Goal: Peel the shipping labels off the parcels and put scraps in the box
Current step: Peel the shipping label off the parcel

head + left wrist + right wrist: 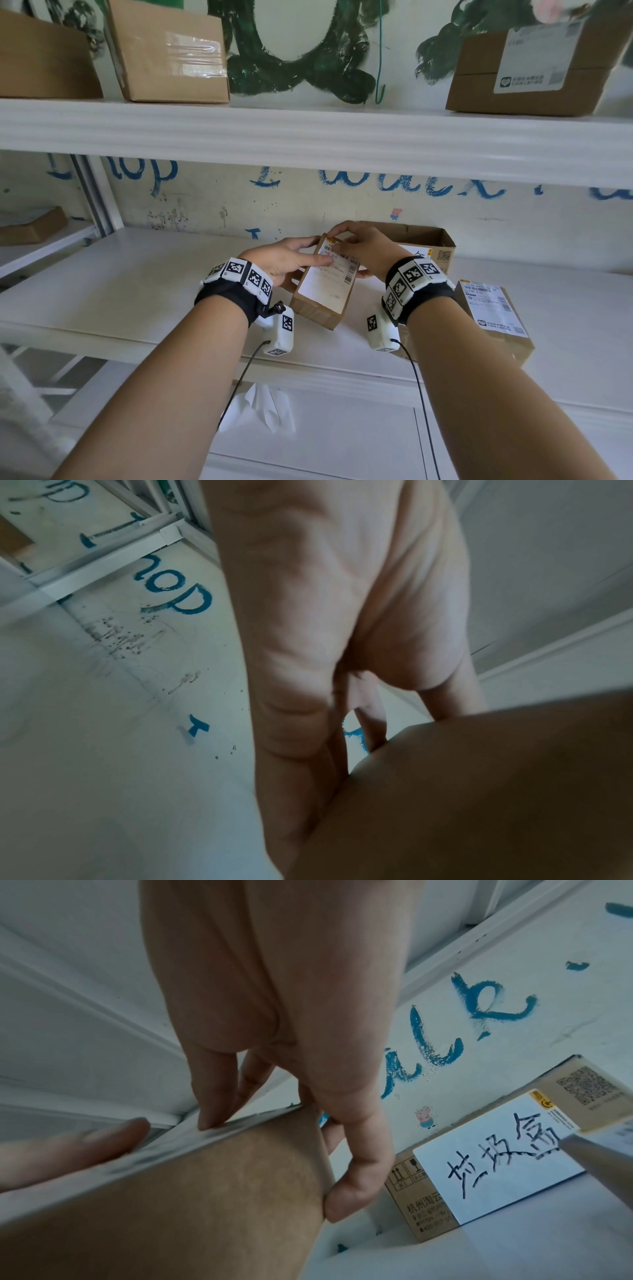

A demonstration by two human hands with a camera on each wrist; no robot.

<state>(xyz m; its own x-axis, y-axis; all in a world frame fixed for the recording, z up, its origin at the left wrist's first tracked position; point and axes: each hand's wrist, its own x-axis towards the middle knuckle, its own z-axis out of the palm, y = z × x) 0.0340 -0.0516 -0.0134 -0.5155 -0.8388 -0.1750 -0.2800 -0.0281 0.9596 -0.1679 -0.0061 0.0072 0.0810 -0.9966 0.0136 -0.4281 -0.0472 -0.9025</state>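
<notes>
A small brown parcel (318, 308) is held tilted just above the white shelf (137, 281), its white shipping label (329, 284) facing up. My left hand (291, 260) grips its left side, thumb lying across the label. My right hand (363, 246) curls over the far end, one fingertip on the label's top edge, the other fingers wrapped round the corner. The right wrist view shows that hand (274, 1001) on the parcel (205, 1204), with the label's edge (164, 1153) under the fingertip. The left wrist view shows the palm (325, 615) against cardboard (479, 791). Behind stands the open scrap box (421, 240), (428, 1204).
Another labelled parcel (493, 315) lies on the shelf at the right. The upper shelf holds a taped carton (171, 54) and a labelled carton (534, 65). Crumpled white paper (263, 407) lies on the lower surface. A flat piece of cardboard (30, 226) sits far left.
</notes>
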